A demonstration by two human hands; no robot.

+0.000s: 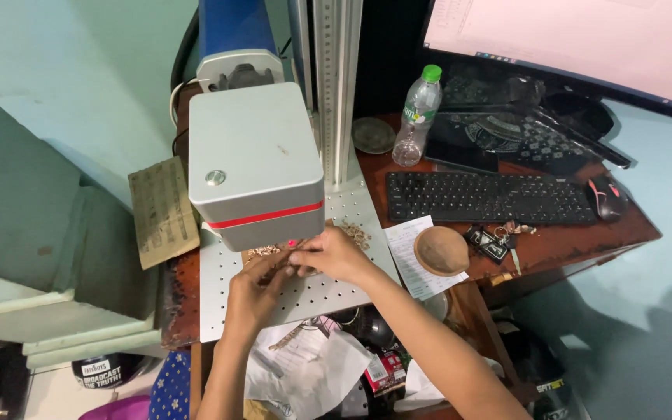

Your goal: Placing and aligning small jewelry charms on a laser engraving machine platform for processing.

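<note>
Your reddish-brown wooden bench (585,241) fills the right and centre of the view, worn at its edges, with a wide monitor with a pale lit screen (577,39) standing at its back. On the bench's left part lies a pale grey perforated metal plate (313,292), and over that plate hangs a boxy grey machine head with a red stripe (254,163), carried on a blue body and a ribbed metal column (336,85). Right of the plate lies a black keyboard (488,197), with a black and red mouse (604,196) at its right end. Behind the keyboard stands a clear plastic bottle with a green cap (418,117), upright, beside a round dark metal dish (372,134). In front of the keyboard sit a shallow round wooden bowl (441,250) on a white printed paper slip (410,257), and a bunch of keys (495,241) just beside the bowl. Both your hands meet on the plate under the front edge of the machine head. Your right hand (334,253) is pinched with fingers together on a small gold-coloured piece of jewellery (278,255); your left hand (254,292) touches the same piece from below, fingers curled, though how firmly it grips cannot be told. More small gold-coloured pieces (355,232) lie loose on the plate just beyond your right hand.
</note>
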